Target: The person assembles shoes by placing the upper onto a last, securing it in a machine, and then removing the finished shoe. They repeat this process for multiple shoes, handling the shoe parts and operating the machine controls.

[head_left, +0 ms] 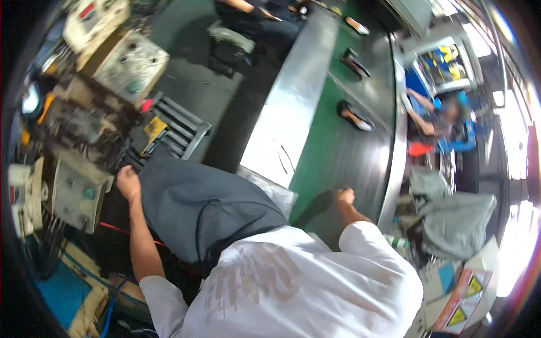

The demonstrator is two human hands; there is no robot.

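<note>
My left hand [129,183] is low at the left, beside a dark, grimy machine [93,124] and next to my dark grey trousers. Its fingers are curled in, and whatever they may hold is hidden. Over the green conveyor belt [315,183] my right hand [345,197] is closed in a fist, with nothing showing in it. Further up the belt lie several dark shoes, the nearest shoe [355,115] with a pale inside. On the metal ledge [282,107] left of the belt lies a thin, dark, tweezer-like tool [286,159], touched by neither hand.
A metal rack [179,125] stands between the machine and the ledge. At the far end a co-worker's gloved hand [259,12] holds something thin. Across the belt another person [445,115] sits near a cabinet [445,62]. Grey covers [459,222] hang over equipment at right.
</note>
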